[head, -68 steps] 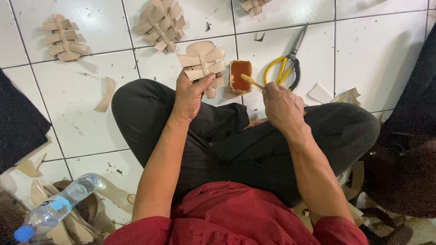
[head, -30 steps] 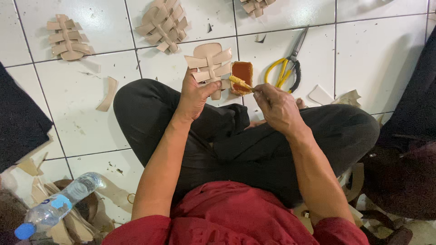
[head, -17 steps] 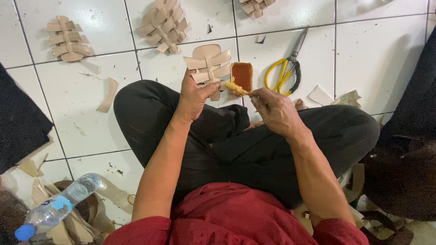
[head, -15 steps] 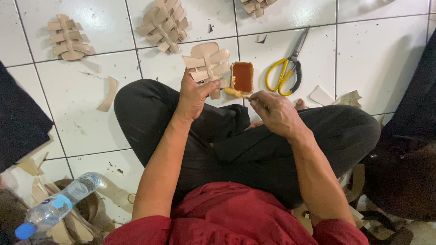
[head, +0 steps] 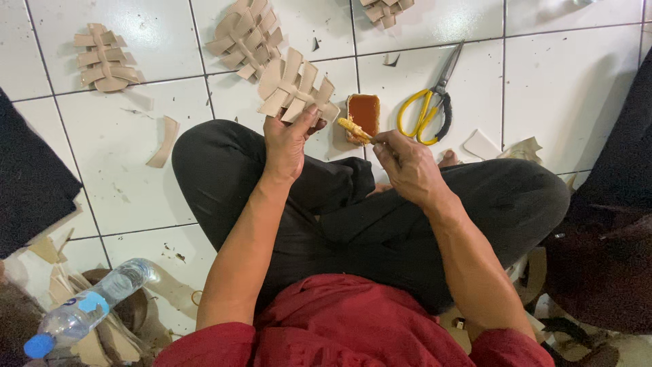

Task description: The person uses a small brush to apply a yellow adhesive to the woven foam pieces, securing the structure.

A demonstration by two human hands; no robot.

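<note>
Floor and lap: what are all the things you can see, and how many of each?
woven strap pieces: three on the floor, tan, top left to top middle, the top one cut off by the edge
held strap piece: one, tan, in the left hand
glue tin: one, orange-brown inside, on the floor ahead
scissors: one, yellow handles, right of the tin
loose strip: one, tan, on a tile at left
water bottle: one, clear with blue cap, bottom left
small brush: one, yellowish, in the right hand
left hand: holds the strap piece
right hand: pinches the brush
</note>
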